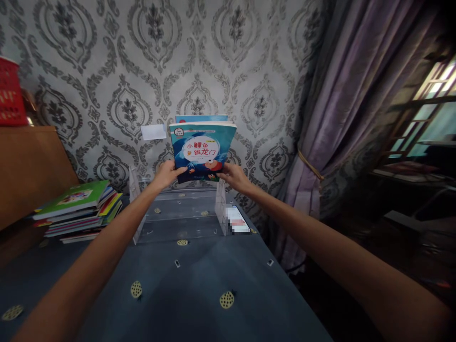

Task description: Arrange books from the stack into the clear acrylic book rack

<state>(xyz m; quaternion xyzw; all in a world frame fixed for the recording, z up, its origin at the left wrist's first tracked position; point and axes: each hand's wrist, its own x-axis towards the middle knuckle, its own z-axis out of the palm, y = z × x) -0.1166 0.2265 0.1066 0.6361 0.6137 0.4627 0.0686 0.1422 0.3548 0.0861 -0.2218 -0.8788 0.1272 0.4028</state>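
A blue picture book (pixel 201 151) with red Chinese lettering and a fish on its cover is held up in front of me, tilted slightly back. My left hand (pixel 166 175) grips its lower left edge, thumb on the cover. At the lower right corner my right hand (pixel 235 177) pinches it the same way. The top of another light blue book (pixel 201 118) shows behind; whether my hands hold it too is hidden. Just beneath the books, a clear plastic rack (pixel 221 207) stands on the cloth-covered table (pixel 181 294).
A stack of books (pixel 80 213) lies left of the rack, beside a wooden cabinet (pixel 33 166) bearing a red basket (pixel 12 92). A phone (pixel 238 219) lies right of the rack. White paper (pixel 153 132) is on the wall; a purple curtain (pixel 331 95) hangs right of the table edge.
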